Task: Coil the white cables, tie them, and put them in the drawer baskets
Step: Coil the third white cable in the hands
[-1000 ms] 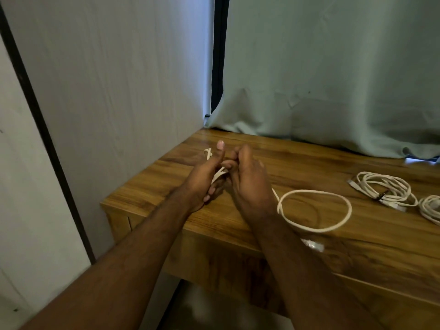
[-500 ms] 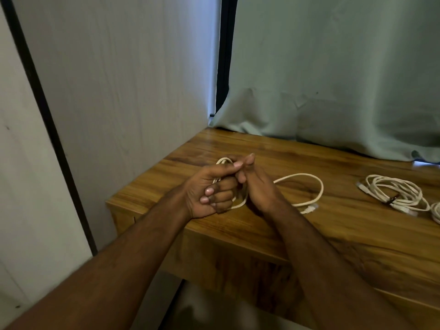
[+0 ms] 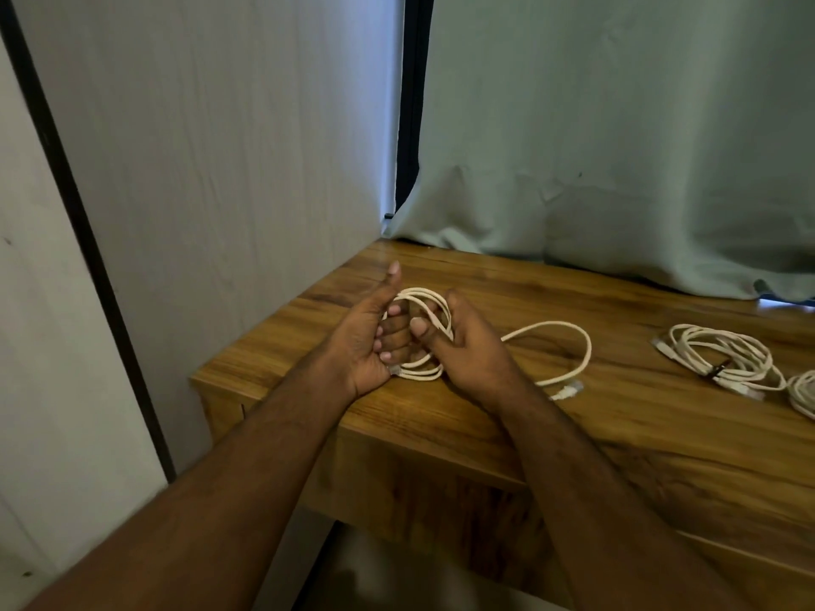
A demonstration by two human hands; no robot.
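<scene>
Both hands work a white cable (image 3: pixel 569 341) over the left end of the wooden table (image 3: pixel 617 443). My left hand (image 3: pixel 375 341) holds the small coil, fingers curled through its loops and thumb pointing up. My right hand (image 3: pixel 463 346) grips the same coil from the right, thumb pressing on the strands. The cable's loose tail lies in one loop on the table to the right and ends in a connector (image 3: pixel 566 390). No drawer or basket is in view.
A coiled white cable with a dark tie (image 3: pixel 723 359) lies at the right, and part of another coil (image 3: pixel 802 392) shows at the frame's edge. A pale curtain (image 3: pixel 617 169) hangs behind the table. A wall panel (image 3: pixel 220 169) closes off the left side.
The coil between my hands has gained loops and the tail's loop on the table has shrunk and slid toward my hands. My left thumb now sticks up.
</scene>
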